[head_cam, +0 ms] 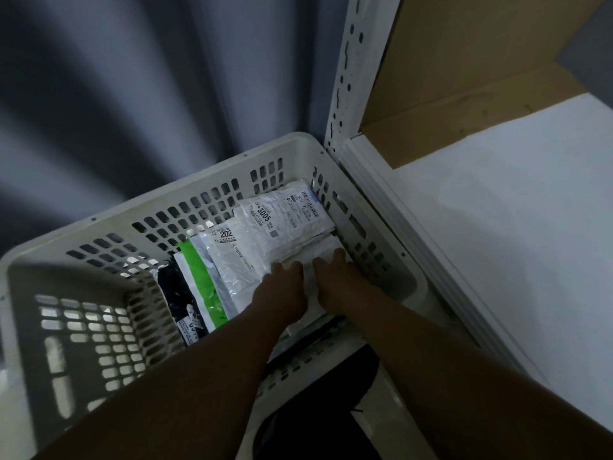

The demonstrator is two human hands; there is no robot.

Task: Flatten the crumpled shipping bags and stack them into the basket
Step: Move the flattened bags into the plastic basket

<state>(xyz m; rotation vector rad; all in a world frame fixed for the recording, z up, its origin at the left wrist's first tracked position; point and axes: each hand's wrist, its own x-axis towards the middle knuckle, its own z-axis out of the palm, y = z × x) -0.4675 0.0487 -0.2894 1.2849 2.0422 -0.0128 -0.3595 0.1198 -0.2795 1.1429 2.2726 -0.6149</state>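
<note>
A white perforated plastic basket [205, 177] stands in front of a grey pleated curtain [132, 78], just left of a white slotted metal shelf post [345, 78]. Right of the post lies a white shelf board [497, 210], with a brown cardboard box [464, 61] on its far end. In the basket, shipping bags overlap left to right: a black plastic bag [175, 293], a green-striped white bag [199, 277], a crinkled white bag [232, 263], and a white labelled bag [275, 220] in the far right corner. The left hand [282, 290] and right hand [335, 280] rest side by side on a white bag [311, 270] nearest the right wall.

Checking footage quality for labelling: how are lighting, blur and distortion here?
Head view: dim overall; left hand and right hand read dark on the shipping bags; basket wall at left is shadowed; the 3005 label is legible; wide-angle slants the shelf post.
</note>
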